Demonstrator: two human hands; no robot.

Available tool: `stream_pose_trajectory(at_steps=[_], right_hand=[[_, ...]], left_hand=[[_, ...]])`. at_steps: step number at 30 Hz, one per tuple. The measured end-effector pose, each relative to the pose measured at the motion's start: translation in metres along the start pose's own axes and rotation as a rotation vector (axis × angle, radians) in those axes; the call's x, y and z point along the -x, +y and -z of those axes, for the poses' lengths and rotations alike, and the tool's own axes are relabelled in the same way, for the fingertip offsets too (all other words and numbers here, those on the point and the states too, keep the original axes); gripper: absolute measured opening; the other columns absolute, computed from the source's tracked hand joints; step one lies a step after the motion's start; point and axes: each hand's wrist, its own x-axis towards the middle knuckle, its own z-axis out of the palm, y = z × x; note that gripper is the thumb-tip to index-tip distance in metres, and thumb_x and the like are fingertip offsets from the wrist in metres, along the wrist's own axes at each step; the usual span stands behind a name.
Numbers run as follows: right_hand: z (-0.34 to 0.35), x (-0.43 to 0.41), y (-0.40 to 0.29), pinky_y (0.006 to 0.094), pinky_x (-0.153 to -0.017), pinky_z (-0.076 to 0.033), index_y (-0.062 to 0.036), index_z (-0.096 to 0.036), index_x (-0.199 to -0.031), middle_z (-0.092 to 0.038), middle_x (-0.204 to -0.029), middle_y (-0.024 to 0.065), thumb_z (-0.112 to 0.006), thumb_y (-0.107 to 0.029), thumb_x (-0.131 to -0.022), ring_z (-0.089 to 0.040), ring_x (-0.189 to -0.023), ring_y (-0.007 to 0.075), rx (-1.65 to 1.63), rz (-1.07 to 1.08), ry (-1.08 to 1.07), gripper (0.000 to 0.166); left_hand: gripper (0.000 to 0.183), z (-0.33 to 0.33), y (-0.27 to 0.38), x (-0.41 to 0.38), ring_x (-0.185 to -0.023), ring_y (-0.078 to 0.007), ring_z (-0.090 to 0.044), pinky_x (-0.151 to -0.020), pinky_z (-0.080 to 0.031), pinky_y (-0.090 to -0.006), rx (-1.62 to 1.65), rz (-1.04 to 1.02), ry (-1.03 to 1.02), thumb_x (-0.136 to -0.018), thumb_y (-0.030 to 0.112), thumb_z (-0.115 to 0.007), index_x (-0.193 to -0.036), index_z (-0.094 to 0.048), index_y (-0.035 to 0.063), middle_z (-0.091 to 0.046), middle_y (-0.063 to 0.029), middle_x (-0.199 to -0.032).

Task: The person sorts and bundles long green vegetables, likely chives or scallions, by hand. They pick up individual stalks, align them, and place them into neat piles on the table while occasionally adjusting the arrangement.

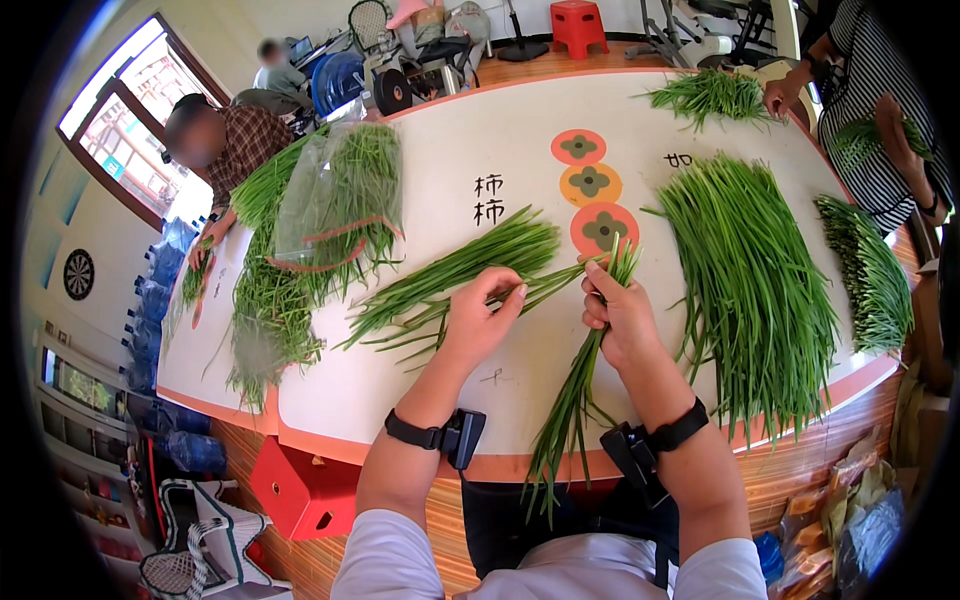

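My right hand (619,315) grips a thin bunch of garlic chives (574,401). Its upper ends stick out above the thumb, and the long leaves hang down over the table's front edge. At the left, my left hand (487,311) has thumb and fingers curled around a few chive stalks (551,283), which stretch across to my right fingertips. Behind and left of that hand lies a loose pile of chives (465,262) on the white table (420,420). A large, aligned heap of chives (750,300) spreads to the right of my right hand.
A clear plastic bag (337,202) and tangled chives (274,315) cover the left side. At far right sits another chive bundle (866,277), with a smaller pile (709,97) at the back. Two people work at the table's sides. A red stool (304,487) stands below the front edge.
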Motion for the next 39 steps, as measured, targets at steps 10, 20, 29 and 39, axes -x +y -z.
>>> stream_pose_trajectory(at_steps=[10,20,29,39], right_hand=[[-0.008,0.006,0.007,0.0193,-0.039,-0.023,-0.0002,-0.055,-0.095,-0.048,-0.070,-0.0013,-0.054,-0.013,-0.083,-0.029,-0.042,0.0029,0.266,-0.014,-0.110,0.018],[-0.009,0.009,0.007,0.0198,-0.038,-0.025,0.0022,-0.054,-0.097,-0.051,-0.070,0.0003,-0.048,-0.013,-0.086,-0.030,-0.041,0.0031,0.236,0.043,-0.102,0.020],[-0.008,0.008,0.007,0.0198,-0.040,-0.024,0.0021,-0.054,-0.096,-0.051,-0.074,0.0008,-0.048,-0.014,-0.086,-0.029,-0.042,0.0037,0.196,0.070,-0.035,0.020],[-0.010,0.009,0.007,0.0201,-0.038,-0.026,0.0020,-0.056,-0.092,-0.049,-0.072,0.0010,-0.050,-0.014,-0.085,-0.032,-0.041,0.0035,0.250,0.055,-0.059,0.019]], left_hand=[[0.019,-0.019,0.022,0.008,-0.069,-0.0152,-0.056,-0.065,-0.044,-0.0271,0.034,0.010,-0.170,-0.082,0.014,-0.055,-0.093,-0.056,-0.0014,-0.058,-0.0077,-0.073],[0.017,-0.021,0.030,0.010,-0.051,-0.0083,-0.051,-0.046,-0.039,-0.0219,0.303,0.346,-0.238,-0.085,0.012,-0.052,-0.093,-0.057,-0.0027,-0.053,-0.0020,-0.063],[0.015,-0.021,0.037,0.008,-0.048,-0.0097,-0.038,-0.045,-0.034,-0.0261,-0.060,0.160,-0.181,-0.082,0.013,-0.055,-0.085,-0.056,-0.0017,-0.045,-0.0076,-0.056],[0.020,-0.021,0.032,0.008,-0.050,-0.0089,-0.041,-0.046,-0.034,-0.0249,0.228,0.365,-0.180,-0.085,0.017,-0.053,-0.089,-0.054,-0.0028,-0.044,-0.0028,-0.055]])
